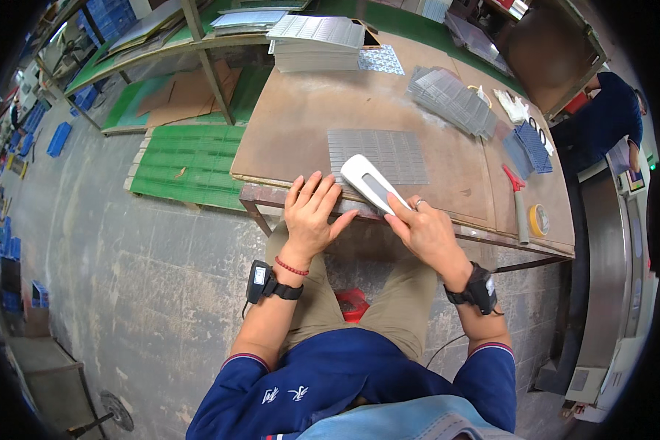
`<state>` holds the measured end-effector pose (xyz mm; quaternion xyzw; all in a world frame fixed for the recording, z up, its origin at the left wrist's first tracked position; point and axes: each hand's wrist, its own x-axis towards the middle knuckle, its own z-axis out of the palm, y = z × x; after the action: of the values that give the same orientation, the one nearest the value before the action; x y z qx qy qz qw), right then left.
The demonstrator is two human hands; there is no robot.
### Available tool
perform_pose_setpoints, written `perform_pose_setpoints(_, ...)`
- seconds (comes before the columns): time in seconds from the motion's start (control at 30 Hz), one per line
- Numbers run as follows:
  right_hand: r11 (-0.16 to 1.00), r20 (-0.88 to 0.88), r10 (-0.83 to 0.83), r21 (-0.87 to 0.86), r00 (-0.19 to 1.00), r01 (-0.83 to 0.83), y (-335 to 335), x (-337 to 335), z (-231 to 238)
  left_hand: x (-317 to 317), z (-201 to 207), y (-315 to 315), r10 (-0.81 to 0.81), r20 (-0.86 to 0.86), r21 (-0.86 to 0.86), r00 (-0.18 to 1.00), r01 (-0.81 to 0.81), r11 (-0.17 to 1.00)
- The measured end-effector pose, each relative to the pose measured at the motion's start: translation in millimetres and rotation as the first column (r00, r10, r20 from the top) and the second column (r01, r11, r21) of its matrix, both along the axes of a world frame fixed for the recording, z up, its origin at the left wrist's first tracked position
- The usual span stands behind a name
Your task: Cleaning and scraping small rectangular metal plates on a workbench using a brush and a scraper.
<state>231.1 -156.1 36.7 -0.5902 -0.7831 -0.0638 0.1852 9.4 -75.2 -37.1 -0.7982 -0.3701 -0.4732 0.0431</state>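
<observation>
A brown worktop (282,121) carries a flat grey sheet (407,163), ruled into narrow strips, near its front edge. At the back left sits a thick stack (314,56) of pale sheets beside a blue-and-white patterned card (381,61). Grey panels (451,99) lie loosely fanned toward the right, near blue pieces (533,147). A red-and-grey tool (521,213) and a tape roll (540,220) rest toward the right front corner.

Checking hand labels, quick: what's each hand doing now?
Left hand: open, fingers extended at the worktable edge, nothing seen held.
Right hand: closed on the narrow end of a white handheld device.
</observation>
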Motion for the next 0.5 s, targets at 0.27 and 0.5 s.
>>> perform_pose_setpoints(0.27,0.875,0.193,-0.460,-0.065,0.866,0.480,40.5,75.4,-7.0,5.7,0.8,1.5,-0.021,0.020,0.003,1.000,0.021,1.000)
perform_pose_setpoints(0.5,0.966,-0.108,-0.238,-0.127,0.965,0.225,33.6,61.8,-0.8,-0.5,1.6,-2.3,-0.013,0.018,0.009,1.000,0.013,1.000)
